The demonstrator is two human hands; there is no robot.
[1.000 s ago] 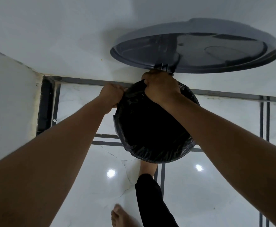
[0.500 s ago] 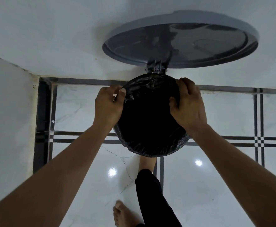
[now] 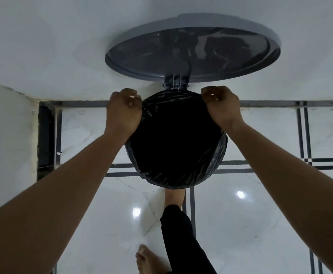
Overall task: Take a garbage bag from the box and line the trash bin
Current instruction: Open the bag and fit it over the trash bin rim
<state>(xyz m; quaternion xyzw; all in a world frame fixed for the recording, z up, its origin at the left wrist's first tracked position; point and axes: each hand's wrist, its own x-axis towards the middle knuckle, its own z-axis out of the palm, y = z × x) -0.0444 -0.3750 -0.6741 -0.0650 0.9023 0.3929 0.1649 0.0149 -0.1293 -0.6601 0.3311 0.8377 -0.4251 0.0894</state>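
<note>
Black plastic of the garbage bag (image 3: 176, 139) stretched over the round mouth of the trash bin (image 3: 219, 153) at frame centre, folded edge hanging crinkled down the outside along the lower and right rim. Left hand (image 3: 122, 111) now clenched at the upper-left edge of the rim, fingers (image 3: 131, 99) curled tight on the bag's edge. Right hand (image 3: 222, 104) likewise fisted at the upper-right edge, gripping the bag there. Half a second earlier, both hands lower on the sides of the rim, fingers looser and partly spread over the plastic; since then moved up and toward the hinge (image 3: 174, 83), and closed. Camera also shifted, bin and lid now larger and lower in frame. Grey lid (image 3: 191, 48) standing open above the bin in the upper middle, glossy underside reflecting the bag. Bare foot (image 3: 174, 196) just below the bin, black trouser leg (image 3: 181, 240) behind it, second foot (image 3: 148, 260) at the bottom edge. White glossy floor (image 3: 250, 224) with dark inlaid lines. No brand, label or writing readable anywhere.
</note>
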